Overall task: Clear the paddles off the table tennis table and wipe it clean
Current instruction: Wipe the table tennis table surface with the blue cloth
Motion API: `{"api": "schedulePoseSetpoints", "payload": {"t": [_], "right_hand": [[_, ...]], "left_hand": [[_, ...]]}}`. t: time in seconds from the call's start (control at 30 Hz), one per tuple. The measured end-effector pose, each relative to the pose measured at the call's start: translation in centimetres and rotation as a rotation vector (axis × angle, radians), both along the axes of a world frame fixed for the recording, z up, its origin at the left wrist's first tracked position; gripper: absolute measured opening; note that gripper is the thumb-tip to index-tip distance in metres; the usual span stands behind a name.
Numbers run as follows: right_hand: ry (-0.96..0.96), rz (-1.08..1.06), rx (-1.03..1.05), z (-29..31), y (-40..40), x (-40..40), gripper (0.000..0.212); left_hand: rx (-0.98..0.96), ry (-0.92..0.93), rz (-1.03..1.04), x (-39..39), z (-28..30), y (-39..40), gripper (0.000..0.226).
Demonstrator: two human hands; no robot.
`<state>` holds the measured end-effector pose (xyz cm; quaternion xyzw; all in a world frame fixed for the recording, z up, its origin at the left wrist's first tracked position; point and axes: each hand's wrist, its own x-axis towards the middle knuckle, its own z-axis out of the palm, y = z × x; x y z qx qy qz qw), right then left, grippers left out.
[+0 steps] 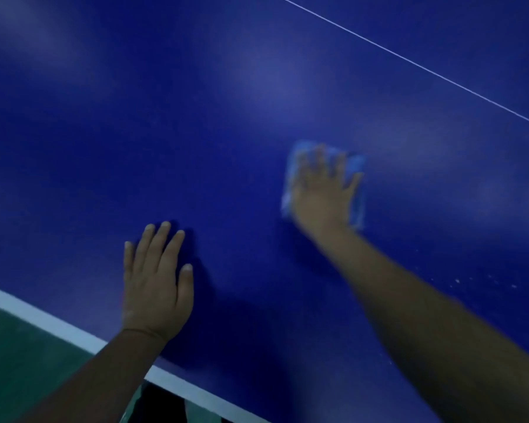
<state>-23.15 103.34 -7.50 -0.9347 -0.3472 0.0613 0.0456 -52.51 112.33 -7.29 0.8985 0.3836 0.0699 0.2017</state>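
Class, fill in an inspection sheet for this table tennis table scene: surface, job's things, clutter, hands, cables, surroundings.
Surface: blue table top, thin white line across it, white edge band; pale specks at right.
Job's things: light blue cloth flat on the table; no paddles in view.
Clutter: nothing seen.
Hands: left hand flat on the table, fingers straight; right hand spread, pressing the cloth, blurred.
Cables: nothing seen.
Surroundings: green floor beyond the table edge.

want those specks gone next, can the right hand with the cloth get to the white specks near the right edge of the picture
Probably yes: the right hand presses the light blue cloth flat on the dark blue table, and only bare surface lies between it and the white specks.
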Motion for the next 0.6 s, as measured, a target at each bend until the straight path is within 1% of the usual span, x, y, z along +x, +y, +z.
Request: {"api": "schedulePoseSetpoints", "payload": {"t": [0.03, 0.07, 0.1, 0.13, 0.17, 0.2, 0.23, 0.3, 0.33, 0.37, 0.43, 0.47, 0.5, 0.57, 0.6], "right_hand": [[-0.015, 0.265, 0.032, -0.7, 0.3, -4.7, 0.054], [0.001, 0.566, 0.066, -1.1, -0.1, -9.3, 0.053], [0.037, 0.819, 0.062, -0.9, -1.1, -12.8, 0.051], [0.05, 0.989, 0.052, -0.7, -1.7, -13.7, 0.05], [0.037, 1.068, 0.045, -0.8, -1.5, -12.4, 0.049], [-0.028, 1.025, 0.048, -0.9, -0.6, -10.5, 0.05], [-0.063, 0.864, 0.03, -0.9, 0.6, -8.3, 0.053], [-0.052, 0.442, -0.053, -0.7, 3.1, -5.2, 0.057], [-0.033, 0.358, -0.05, -0.6, 4.0, -4.8, 0.057], [-0.021, 0.421, -0.034, -0.7, 4.7, -5.0, 0.058], [-0.041, 0.728, -0.026, -1.1, 6.3, -4.8, 0.056], [-0.062, 0.78, -0.015, -1.0, 7.9, -3.6, 0.055], [-0.1, 0.712, -0.026, -1.0, 10.2, -1.9, 0.056], [-0.174, 0.404, -0.083, -1.1, 15.2, 1.7, 0.057], [-0.137, 0.276, -0.077, -0.9, 17.7, 3.3, 0.057]], "left_hand": [[0.019, 0.025, 0.045, -1.2, 0.0, 0.3, 0.06], [0.037, 0.048, 0.084, -2.4, 0.0, 0.6, 0.06], [0.051, 0.072, 0.121, -3.7, -0.1, 0.8, 0.061], [0.059, 0.094, 0.161, -4.9, -0.2, 1.1, 0.061], [0.064, 0.11, 0.208, -6.1, -0.3, 1.4, 0.062], [0.067, 0.123, 0.259, -7.1, -0.4, 1.7, 0.062], [0.067, 0.131, 0.309, -8.0, -0.5, 2.0, 0.062], [0.047, 0.139, 0.4, -9.0, -0.8, 2.3, 0.062], [0.035, 0.139, 0.434, -9.2, -0.9, 2.4, 0.063], [0.031, 0.136, 0.448, -9.3, -1.0, 2.4, 0.062], [0.032, 0.131, 0.44, -9.2, -1.3, 2.5, 0.061], [0.034, 0.132, 0.439, -9.2, -1.3, 2.5, 0.061], [0.035, 0.131, 0.439, -9.3, -1.4, 2.7, 0.06], [0.036, 0.124, 0.448, -9.3, -1.4, 2.7, 0.06], [0.04, 0.12, 0.452, -9.3, -1.5, 2.7, 0.059]]}}
